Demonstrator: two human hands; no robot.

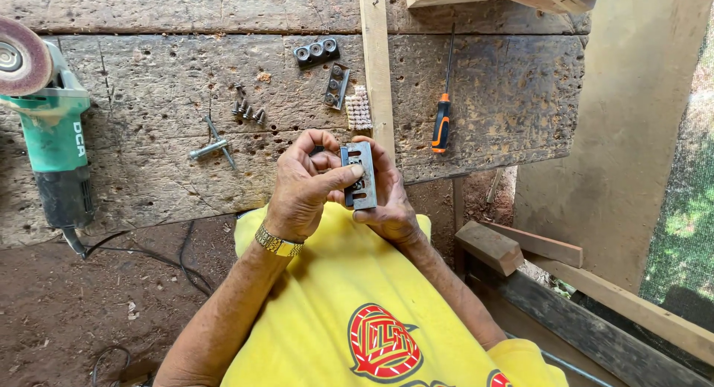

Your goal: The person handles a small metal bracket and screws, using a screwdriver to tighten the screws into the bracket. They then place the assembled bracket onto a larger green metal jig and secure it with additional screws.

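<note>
Landmark: worn wooden workbench (149, 186).

- Green angle grinder (52, 145), on its left end.
- T-shaped wrench (212, 145) and loose bolts (248, 112), mid-bench.
- Left hand (301, 190), off the near edge, fingers curled onto the slotted metal plate (360, 176), thumb across its face.
- Right hand (390, 205), fingers wrapped behind the same plate.
- Orange-handled screwdriver (442, 123), on the right part.

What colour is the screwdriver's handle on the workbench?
Orange and black; the screwdriver shows in the head view.
</note>
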